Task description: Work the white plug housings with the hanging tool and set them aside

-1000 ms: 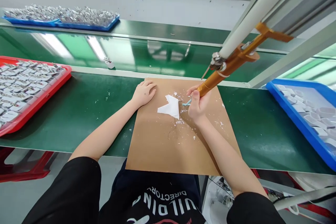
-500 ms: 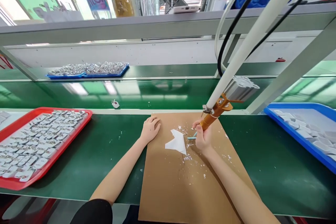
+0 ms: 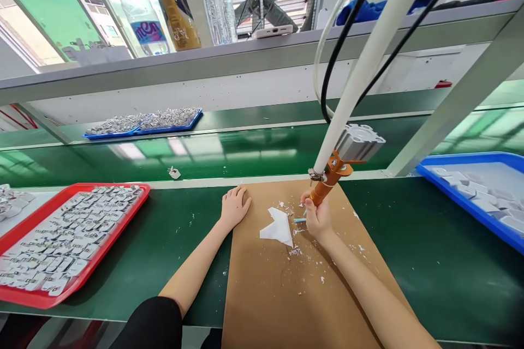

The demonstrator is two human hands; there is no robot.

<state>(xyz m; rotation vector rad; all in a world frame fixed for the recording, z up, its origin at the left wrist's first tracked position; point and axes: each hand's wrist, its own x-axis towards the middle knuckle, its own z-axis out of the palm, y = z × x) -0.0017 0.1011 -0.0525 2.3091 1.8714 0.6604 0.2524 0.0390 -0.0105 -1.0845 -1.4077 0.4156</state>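
Observation:
My right hand (image 3: 318, 217) is wrapped round the lower end of an orange handheld pneumatic tool (image 3: 327, 182), with a silver cylinder (image 3: 360, 142) at its top. Small light-blue tips (image 3: 300, 220) stick out to the left of that hand, over the cardboard. My left hand (image 3: 234, 206) lies flat with its fingers stretched out at the left edge of the brown cardboard sheet (image 3: 262, 294), holding nothing. Between the hands lies a white angular piece (image 3: 277, 227) with a notch on its left side. White scraps (image 3: 295, 251) are scattered around it.
A red tray (image 3: 77, 283) of small white parts stands at the left, a blue tray (image 3: 475, 204) of white parts at the right. Blue trays of small pieces (image 3: 143, 121) sit on the back ledge. A white pole (image 3: 368, 60) and hoses slant down to the tool.
The whole view has shifted and tilted a little with my head. Both hands, the tool and the white piece keep about the same places on the cardboard.

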